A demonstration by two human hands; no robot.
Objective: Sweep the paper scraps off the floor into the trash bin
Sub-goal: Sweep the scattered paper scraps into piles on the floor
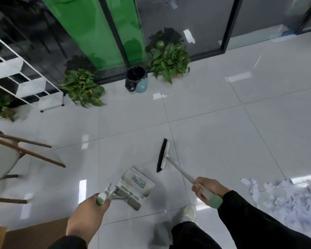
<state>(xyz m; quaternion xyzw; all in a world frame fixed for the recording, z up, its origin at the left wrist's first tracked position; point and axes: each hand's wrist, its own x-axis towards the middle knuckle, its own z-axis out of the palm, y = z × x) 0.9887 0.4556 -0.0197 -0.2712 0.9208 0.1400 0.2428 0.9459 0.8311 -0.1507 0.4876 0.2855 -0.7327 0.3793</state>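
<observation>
My left hand [92, 207] grips the green-tipped handle of a white dustpan [136, 186], which sits low over the floor in front of me. My right hand [207, 188] grips the green end of a broom handle; the broom head [162, 155], with black bristles, points away over the tiles. A heap of white paper scraps [287, 200] lies on the floor at my right, beyond my right arm. The trash bin [136, 79], pale blue with a black bag liner, stands against the glass wall ahead.
Potted green plants flank the bin, one [83, 87] to its left and one [170, 60] to its right. A white wire shelf [25, 83] stands at the left. A chair with brown legs [16, 155] is near my left. My white shoe [188, 212] is below the broom.
</observation>
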